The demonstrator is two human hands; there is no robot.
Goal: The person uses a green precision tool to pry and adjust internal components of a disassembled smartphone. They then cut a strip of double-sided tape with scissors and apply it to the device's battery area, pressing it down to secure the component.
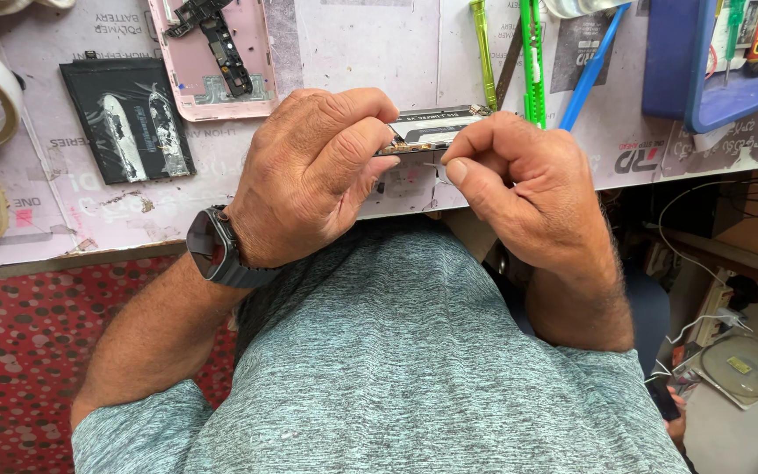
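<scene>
A small phone part (pixel 427 132), flat and pale with a dark edge, was held between both hands just above the near edge of the desk (pixel 353 53). The left hand (pixel 313 175) was closed around the part's left end, its grip formed by the thumb and curled fingers, and a dark watch (pixel 217 246) was worn on that wrist. The right hand (pixel 524 184) was pinched narrow at the part's near right edge, where a thin pale strip (pixel 436 165) was caught between thumb and forefinger (whether tape or a cable could not be told).

Farther off on the desk, to the left, a black battery (pixel 126 118) with torn foil was laid flat, and just beside it, to the right, an opened pink phone back (pixel 212 57) was seen. To the right of the hands a green tool (pixel 532 61) and a blue tool (pixel 594 66) were lying, and a blue tray (pixel 712 101) was set at the far right.
</scene>
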